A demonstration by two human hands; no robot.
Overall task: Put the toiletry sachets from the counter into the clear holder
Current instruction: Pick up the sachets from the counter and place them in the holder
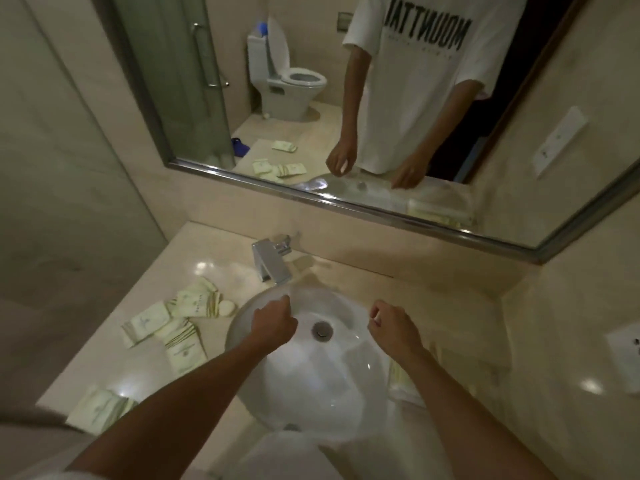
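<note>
Wash basin [242,389] set in a counter [194,258], with both hands hovering above the bowl: left hand [273,323] loosely curled and apparently empty, right hand [393,327] curled, something small and pale perhaps between its fingertips, too blurred to confirm. Clear holder [412,379] just right of the right wrist, seemingly part-filled; loose sachets [173,327] fanned out well left of the left hand. Judged light, thin, limp and slick: best pinched by an edge, several stacked together.
</note>
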